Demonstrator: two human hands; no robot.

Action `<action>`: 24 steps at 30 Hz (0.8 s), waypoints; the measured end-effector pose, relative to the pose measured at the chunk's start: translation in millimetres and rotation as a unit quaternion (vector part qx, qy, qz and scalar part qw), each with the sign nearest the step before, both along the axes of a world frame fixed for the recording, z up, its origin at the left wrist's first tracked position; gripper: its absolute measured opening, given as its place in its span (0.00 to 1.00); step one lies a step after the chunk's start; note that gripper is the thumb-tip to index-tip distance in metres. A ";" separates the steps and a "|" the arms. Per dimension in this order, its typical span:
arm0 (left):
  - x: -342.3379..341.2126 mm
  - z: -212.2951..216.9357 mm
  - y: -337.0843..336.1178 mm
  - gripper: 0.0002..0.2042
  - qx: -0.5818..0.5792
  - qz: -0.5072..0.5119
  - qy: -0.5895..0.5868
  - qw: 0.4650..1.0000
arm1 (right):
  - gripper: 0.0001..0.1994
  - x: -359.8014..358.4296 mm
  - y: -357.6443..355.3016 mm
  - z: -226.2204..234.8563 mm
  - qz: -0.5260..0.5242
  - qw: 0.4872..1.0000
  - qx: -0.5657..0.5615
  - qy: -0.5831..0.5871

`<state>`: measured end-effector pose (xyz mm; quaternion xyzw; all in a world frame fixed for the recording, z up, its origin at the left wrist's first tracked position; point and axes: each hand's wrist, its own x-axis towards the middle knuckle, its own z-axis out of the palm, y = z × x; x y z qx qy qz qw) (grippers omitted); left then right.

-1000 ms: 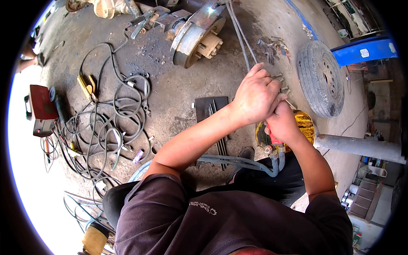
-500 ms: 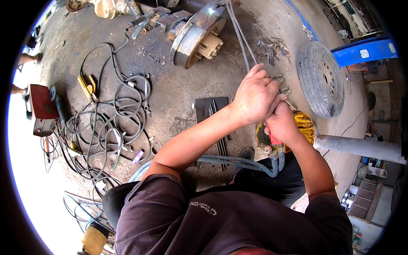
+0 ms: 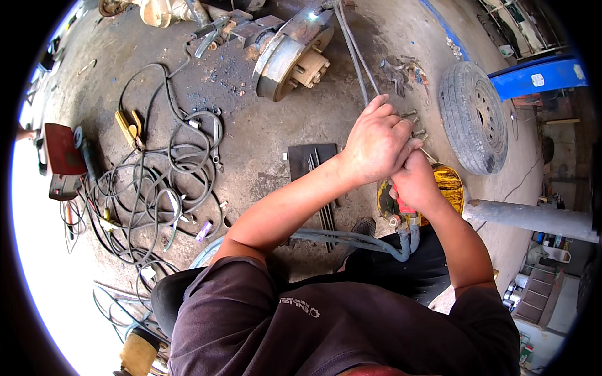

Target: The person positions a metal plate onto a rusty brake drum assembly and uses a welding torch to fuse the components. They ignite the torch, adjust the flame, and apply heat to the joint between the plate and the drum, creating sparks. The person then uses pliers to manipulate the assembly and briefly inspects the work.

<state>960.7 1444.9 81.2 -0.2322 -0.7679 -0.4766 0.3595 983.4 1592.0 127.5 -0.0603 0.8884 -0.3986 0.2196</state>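
Note:
My left hand [image 3: 379,143] is closed around the long twin tubes [image 3: 352,47] of a gas torch. Just below it, my right hand [image 3: 419,180] grips the torch's red handle [image 3: 406,205], with the two hands touching. Grey-blue hoses [image 3: 411,241] run from the handle's fittings and bend to the left past my legs. Up at the far end of the tubes, a small bright glow [image 3: 313,15] shows against a rusty axle. A round brake drum with a hub [image 3: 276,66] sits on that axle, near the glow. The torch's tip is hard to make out.
Tangled cables [image 3: 157,169] and a yellow electrode clamp [image 3: 128,130] lie on the floor at left, beside a red machine [image 3: 63,150]. Thin rods [image 3: 323,216] lie near my left forearm. A tyre [image 3: 470,116] and a blue beam [image 3: 539,76] are at right. Part of another person's limb [image 3: 25,133] shows at far left.
Another person's leg and foot at the far left edge have gone out of view. My hands and the torch have stayed in place.

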 end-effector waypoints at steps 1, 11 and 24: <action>-0.2 -0.1 0.1 0.13 0.002 0.000 0.002 1.000 | 0.05 -0.3 0.9 -1.9 0.002 1.000 -0.003 0.006; -0.7 -1.8 -0.7 0.13 0.003 0.003 0.005 1.000 | 0.06 -1.2 1.8 -5.3 0.003 1.000 -0.007 0.004; -0.7 -1.3 -0.8 0.13 -0.001 0.003 0.004 1.000 | 0.06 -0.2 1.2 -2.4 0.009 1.000 -0.008 0.016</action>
